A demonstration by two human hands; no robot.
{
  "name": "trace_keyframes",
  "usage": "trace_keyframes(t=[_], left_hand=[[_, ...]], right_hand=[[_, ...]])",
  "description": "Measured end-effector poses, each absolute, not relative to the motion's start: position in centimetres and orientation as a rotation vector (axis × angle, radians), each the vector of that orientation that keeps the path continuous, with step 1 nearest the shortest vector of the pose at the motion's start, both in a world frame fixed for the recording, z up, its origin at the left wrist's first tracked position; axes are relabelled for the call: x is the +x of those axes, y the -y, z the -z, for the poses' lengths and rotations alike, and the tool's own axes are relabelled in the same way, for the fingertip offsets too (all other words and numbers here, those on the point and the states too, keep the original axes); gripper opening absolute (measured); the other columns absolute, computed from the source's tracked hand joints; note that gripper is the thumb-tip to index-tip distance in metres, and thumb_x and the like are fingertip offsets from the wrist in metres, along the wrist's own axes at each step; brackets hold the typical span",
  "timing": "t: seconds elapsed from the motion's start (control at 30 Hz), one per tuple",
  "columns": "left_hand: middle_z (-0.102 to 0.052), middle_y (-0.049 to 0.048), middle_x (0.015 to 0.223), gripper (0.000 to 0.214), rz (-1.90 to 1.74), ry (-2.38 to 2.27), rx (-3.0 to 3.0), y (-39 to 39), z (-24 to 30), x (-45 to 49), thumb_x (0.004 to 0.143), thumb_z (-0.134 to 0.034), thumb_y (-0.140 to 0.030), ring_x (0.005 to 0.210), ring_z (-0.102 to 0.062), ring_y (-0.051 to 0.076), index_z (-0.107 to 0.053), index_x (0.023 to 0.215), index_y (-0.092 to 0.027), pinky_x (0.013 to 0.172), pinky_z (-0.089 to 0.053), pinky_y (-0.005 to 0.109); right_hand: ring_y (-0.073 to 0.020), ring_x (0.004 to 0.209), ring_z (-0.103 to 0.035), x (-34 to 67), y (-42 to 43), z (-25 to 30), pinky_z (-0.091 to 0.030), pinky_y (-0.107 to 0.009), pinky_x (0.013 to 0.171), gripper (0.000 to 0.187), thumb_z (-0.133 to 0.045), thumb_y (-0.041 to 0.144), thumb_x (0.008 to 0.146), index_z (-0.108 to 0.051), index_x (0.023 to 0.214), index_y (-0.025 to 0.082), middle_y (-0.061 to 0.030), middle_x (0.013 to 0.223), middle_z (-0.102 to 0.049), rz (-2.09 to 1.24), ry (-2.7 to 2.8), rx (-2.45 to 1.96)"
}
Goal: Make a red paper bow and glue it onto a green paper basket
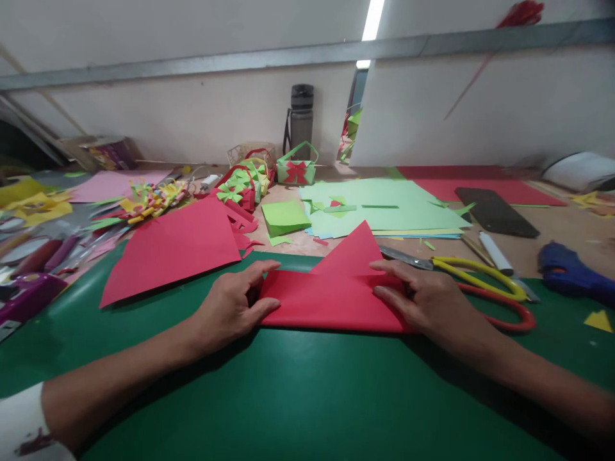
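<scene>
Between my hands is a folded sheet of red paper [327, 304], its lower edge creased and a pointed flap rising behind the top edge. My left hand [233, 298] pinches its left end, thumb on the front. On the right end, my right hand [423, 298] grips the same paper with thumb and fingers. Scissors [473, 272] with a yellow and an orange handle lie just behind and beside my right hand. A larger piece of red paper [177, 250] rests left of my left hand.
The green mat [307, 390] covers the front of the table. Behind it lie light green sheets [384, 224], a dark phone [497, 211] and a small green paper basket [295, 173] before a bottle [302, 118]. A blue glue gun [571, 272] is at right; craft clutter fills the left.
</scene>
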State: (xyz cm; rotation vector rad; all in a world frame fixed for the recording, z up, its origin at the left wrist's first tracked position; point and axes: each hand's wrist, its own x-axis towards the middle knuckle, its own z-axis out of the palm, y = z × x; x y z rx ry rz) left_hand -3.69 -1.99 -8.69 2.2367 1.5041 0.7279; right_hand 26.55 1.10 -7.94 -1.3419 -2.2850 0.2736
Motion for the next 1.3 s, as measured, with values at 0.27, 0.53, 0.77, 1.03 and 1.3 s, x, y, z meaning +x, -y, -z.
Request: trace_keyframes(t=[0.27,0.53,0.77,1.03,1.3], left_hand=[[-0.054,-0.0038,0.065,0.042,-0.769,-1.307,2.413,0.9,9.1,-4.0,0.088,-0.055,-0.028,0.053,-0.043,0.009,-0.054,0.129,-0.019,0.052,-0.036,0.019],[-0.06,0.0016,0.064,0.025,-0.773,-1.183,2.482,0.5,9.4,-3.9,0.09,-0.051,-0.025,0.057,-0.051,0.011,-0.073,0.083,-0.017,0.053,-0.036,0.02],[-0.07,0.0015,0.08,0.021,-0.516,-1.15,2.259,0.3,7.5,-4.6,0.085,-0.057,-0.029,0.078,-0.062,0.016,-0.071,0.098,-0.019,0.086,-0.043,0.031],[-0.065,-0.0005,0.072,0.025,-0.428,-1.148,2.167,0.0,6.6,-5.0,0.079,-0.065,-0.026,0.07,-0.056,0.015,-0.071,0.102,-0.018,0.085,-0.043,0.033],[-0.059,-0.002,0.07,0.031,-0.393,-1.184,2.175,0.3,6.7,-5.1,0.079,-0.068,-0.034,0.076,-0.058,0.017,-0.07,0.106,-0.02,0.087,-0.042,0.034]], right_hand=[[-0.0255,0.091,-0.069,26.7,-1.2,8.0,-0.056,-0.032,0.07,0.025,-0.05,0.033,0.089,-0.073,0.089,0.023,-0.0032,0.097,-0.075,-0.439,2.279,-1.268],[-0.0265,0.095,-0.068,26.7,-1.2,7.0,-0.055,-0.034,0.079,0.022,-0.063,0.039,0.077,-0.075,0.09,0.027,0.0002,0.096,-0.076,-0.647,2.259,-1.474],[-0.028,0.093,-0.069,26.5,-1.0,7.9,-0.056,-0.037,0.076,0.02,-0.058,0.036,0.079,-0.073,0.086,0.026,-0.0032,0.095,-0.075,-0.57,2.281,-1.38],[-0.0274,0.097,-0.068,26.7,-1.0,8.2,-0.055,-0.039,0.081,0.022,-0.058,0.039,0.079,-0.073,0.09,0.026,-0.0023,0.097,-0.075,-0.558,2.275,-1.42],[-0.027,0.094,-0.069,26.7,-1.0,8.2,-0.056,-0.038,0.078,0.02,-0.059,0.039,0.079,-0.073,0.087,0.027,-0.0016,0.096,-0.075,-0.515,2.278,-1.397]])
